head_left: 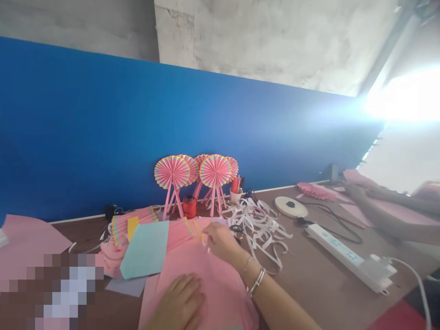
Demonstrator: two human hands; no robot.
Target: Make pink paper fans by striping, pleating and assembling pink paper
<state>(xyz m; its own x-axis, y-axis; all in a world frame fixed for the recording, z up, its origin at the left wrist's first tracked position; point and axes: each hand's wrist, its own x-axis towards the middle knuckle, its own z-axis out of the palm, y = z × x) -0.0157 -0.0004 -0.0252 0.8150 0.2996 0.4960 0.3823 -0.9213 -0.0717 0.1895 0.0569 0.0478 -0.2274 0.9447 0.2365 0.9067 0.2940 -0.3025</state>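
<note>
My left hand (180, 300) lies flat, fingers out, on a large pink paper sheet (220, 279) at the near edge of the table. My right hand (222, 240), with bracelets at the wrist, reaches forward over the same sheet, its fingertips pinched at a small yellow strip (198, 231) by the sheet's far edge. A light blue paper sheet (146, 250) rests to the left on pleated pink paper (137, 220). Scissors (237, 229) lie just beyond my right hand, partly hidden.
Finished pink paper fans (194, 172) stand against the blue wall, with a red tape roll (189, 206) and a pen cup (235, 192). White paper strips (261, 227) are heaped at centre. A power strip (347, 256), a tape disc (290, 206) and another person's arms (381, 206) are at right.
</note>
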